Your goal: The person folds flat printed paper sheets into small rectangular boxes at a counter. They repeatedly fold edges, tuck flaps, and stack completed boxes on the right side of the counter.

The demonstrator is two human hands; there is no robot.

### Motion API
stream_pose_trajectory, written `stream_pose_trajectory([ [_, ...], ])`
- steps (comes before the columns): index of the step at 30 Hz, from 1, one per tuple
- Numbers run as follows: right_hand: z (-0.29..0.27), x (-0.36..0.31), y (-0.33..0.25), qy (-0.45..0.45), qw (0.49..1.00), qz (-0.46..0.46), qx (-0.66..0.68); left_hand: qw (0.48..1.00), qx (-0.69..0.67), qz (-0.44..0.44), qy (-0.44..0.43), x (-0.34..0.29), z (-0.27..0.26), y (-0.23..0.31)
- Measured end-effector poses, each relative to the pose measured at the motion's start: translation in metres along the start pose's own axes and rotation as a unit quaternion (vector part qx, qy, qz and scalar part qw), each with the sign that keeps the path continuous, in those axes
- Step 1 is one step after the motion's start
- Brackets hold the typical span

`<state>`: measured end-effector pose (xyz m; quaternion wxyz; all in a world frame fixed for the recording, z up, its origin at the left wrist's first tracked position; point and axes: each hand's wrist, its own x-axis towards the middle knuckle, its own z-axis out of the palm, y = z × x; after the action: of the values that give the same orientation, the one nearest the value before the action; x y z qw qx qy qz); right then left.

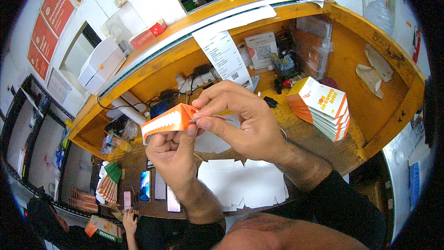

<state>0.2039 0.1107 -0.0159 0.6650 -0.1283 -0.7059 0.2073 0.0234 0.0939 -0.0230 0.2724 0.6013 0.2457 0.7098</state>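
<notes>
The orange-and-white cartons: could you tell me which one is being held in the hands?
The single carton left of centre, gripped by both hands; the others sit in a stack on the wooden counter at right.

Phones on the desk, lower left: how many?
3, lying flat in a row on the desk edge below the left hand: a blue-screened phone, a grey one, a pale one nearest the wrist. The forearm may hide more.

The small carton is orange with a white scalloped band along its side; the stack of folded cartons shows orange and white stripes at its edges and a white top face with orange lettering. The flat blanks are plain white; the bench is brown wood inside yellow-orange walls; the sleeve is black.
</notes>
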Motion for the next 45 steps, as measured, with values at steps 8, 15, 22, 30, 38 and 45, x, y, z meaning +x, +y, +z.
stream_pose_trajectory([
  [8, 0.000, -0.001, 0.000, 0.011, 1.000, -0.003, -0.021, 1.000, -0.023, 0.005, -0.003, -0.001, 0.001, -0.004],
  [15, -0.002, 0.000, -0.005, 0.036, 0.998, -0.017, -0.039, 0.998, -0.064, 0.015, -0.008, -0.006, 0.005, -0.002],
  [22, -0.002, -0.002, -0.009, 0.020, 0.999, -0.025, -0.035, 0.999, -0.015, 0.041, -0.013, -0.005, -0.004, -0.010],
  [30, -0.002, -0.003, -0.013, 0.012, 0.999, -0.027, -0.024, 0.998, 0.004, 0.064, -0.007, -0.007, -0.009, -0.013],
  [38, 0.001, -0.006, -0.017, -0.012, 0.991, -0.105, -0.085, 0.990, 0.100, 0.097, 0.016, -0.013, -0.022, -0.010],
  [45, 0.001, -0.004, -0.025, -0.027, 0.992, -0.112, -0.054, 0.999, -0.002, 0.033, 0.042, -0.014, -0.017, -0.009],
])
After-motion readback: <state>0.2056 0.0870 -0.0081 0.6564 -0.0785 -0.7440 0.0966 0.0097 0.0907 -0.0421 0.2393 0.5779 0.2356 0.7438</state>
